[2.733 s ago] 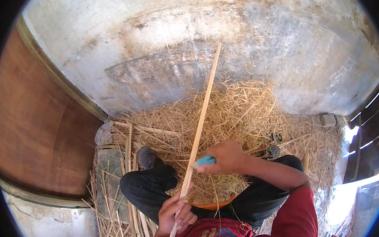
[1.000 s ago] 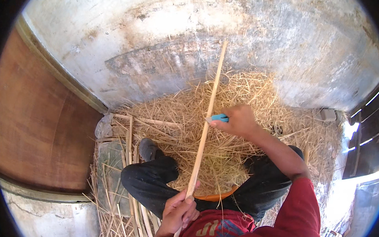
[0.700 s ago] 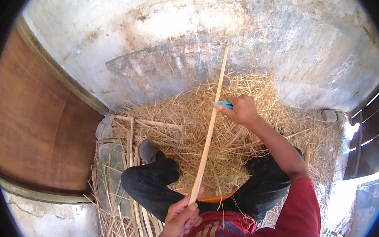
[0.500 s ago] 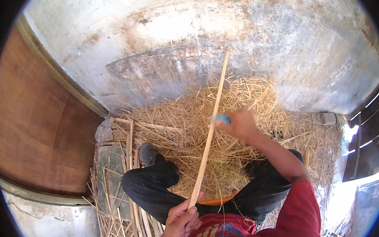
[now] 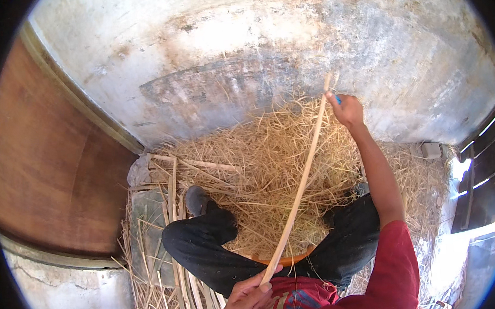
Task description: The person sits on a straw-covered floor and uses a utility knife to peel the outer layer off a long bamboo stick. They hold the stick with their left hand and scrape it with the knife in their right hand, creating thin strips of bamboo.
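Note:
A long pale bamboo strip (image 5: 300, 194) slants from my lap up toward the wall, bowed slightly. Its near end is gripped in my left hand (image 5: 248, 299), fingers and thumb closed round it, low by my red shirt. My right hand (image 5: 348, 112), arm stretched far out, is closed near the strip's far tip. A bit of blue handle (image 5: 338, 99) shows in that fist; the rest of this tool is hidden, so its blade or edge cannot be made out. A small curl of shaving (image 5: 333, 80) stands beside the tip.
Curly pale shavings (image 5: 281, 152) heap on the floor between my bent legs and the stained wall (image 5: 223, 37). More strips (image 5: 175, 215) lie at my left, by a grey slab (image 5: 147, 217). A brown wooden panel (image 5: 49, 161) stands left. Something orange (image 5: 291, 260) shows below my lap.
My right hand has slid outward along the strip, from about its middle to near its far tip. The strip's far end has swung right. My left hand keeps its hold, shifted slightly right and down.

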`<action>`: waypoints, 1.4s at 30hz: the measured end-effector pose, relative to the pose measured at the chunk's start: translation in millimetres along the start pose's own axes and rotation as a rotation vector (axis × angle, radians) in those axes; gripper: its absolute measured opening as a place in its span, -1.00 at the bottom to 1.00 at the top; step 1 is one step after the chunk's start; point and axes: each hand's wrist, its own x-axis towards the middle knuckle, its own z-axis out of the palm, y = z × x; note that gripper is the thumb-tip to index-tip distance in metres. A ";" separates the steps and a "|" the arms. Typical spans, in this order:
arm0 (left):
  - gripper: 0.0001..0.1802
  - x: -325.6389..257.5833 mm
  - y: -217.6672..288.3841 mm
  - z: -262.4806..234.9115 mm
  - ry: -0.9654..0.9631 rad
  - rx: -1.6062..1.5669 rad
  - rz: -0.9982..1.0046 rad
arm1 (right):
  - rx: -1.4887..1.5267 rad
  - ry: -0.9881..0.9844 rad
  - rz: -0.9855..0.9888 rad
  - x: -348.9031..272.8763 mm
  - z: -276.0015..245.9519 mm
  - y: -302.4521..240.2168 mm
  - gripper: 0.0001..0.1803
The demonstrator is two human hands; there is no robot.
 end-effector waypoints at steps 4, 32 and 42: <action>-0.46 -8.0 -12.0 -4.2 -0.041 0.045 -0.035 | 0.047 0.272 0.228 31.6 15.3 83.2 -0.04; -0.38 19.5 4.2 -6.4 0.052 -0.208 0.165 | 0.227 -0.068 -0.558 -119.8 24.2 -74.4 -0.28; -0.47 -4.3 -15.3 -3.6 0.033 0.129 -0.063 | 0.159 0.210 0.285 23.1 14.4 82.0 -0.04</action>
